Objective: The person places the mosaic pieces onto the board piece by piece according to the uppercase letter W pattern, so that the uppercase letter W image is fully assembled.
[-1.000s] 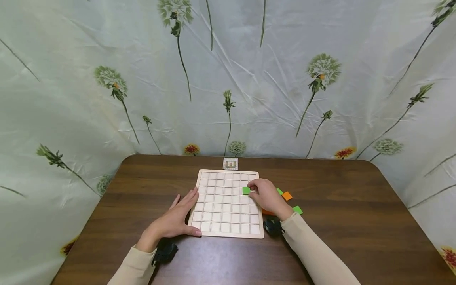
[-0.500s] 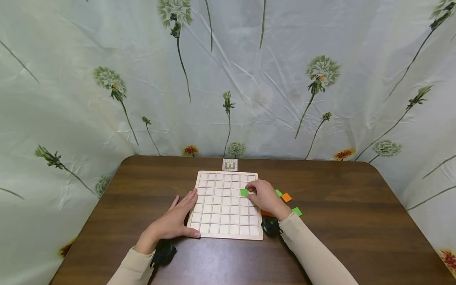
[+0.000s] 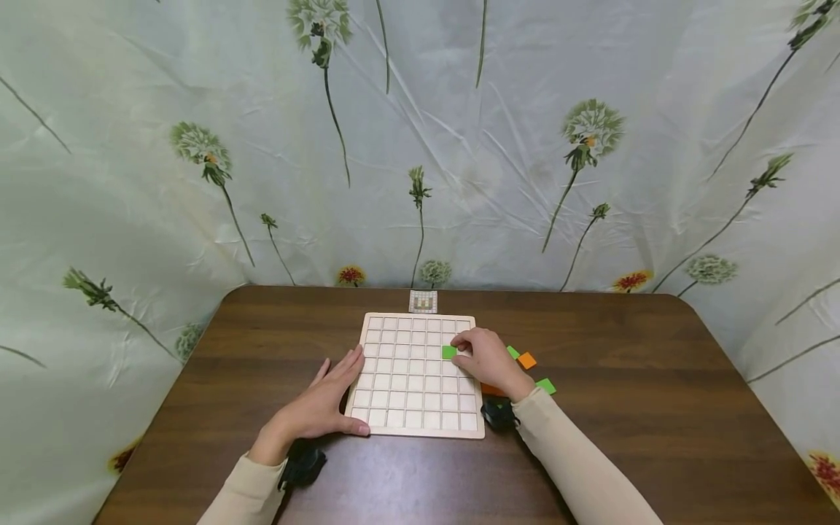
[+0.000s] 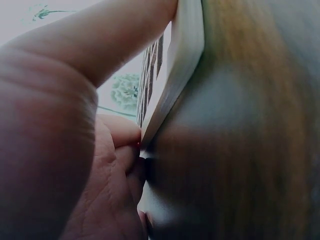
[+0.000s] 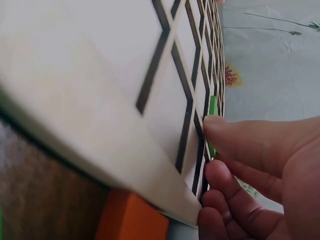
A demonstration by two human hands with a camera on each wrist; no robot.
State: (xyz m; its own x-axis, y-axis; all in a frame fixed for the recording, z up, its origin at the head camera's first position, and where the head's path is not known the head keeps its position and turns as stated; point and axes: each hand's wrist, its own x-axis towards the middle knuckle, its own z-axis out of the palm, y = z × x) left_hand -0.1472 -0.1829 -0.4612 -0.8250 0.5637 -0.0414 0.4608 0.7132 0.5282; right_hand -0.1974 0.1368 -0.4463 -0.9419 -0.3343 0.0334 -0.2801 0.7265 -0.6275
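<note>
A pale wooden board [image 3: 397,419] with a square grid lies on the table in the head view. My left hand [image 3: 318,401] lies along its left side, fingers stretched at the edge and thumb at the near left corner. Over the board's right part, my right hand [image 3: 488,359] pinches a green square tile [image 3: 449,352] between thumb and fingers. From the right wrist, that green tile [image 5: 213,104] shows edge-on at the grid, with the thumb against it and the other fingers curled below.
Right of the board lie an orange tile [image 3: 527,360], a green tile [image 3: 546,386] and another green tile [image 3: 513,352], partly behind the right hand. More orange [image 3: 492,391] shows under the wrist. A small patterned card [image 3: 423,302] sits beyond the board's far edge.
The right hand and its green tile shifted slightly left over the board from a second ago, then stayed nearly still. The left hand keeps its place at the board's edge.
</note>
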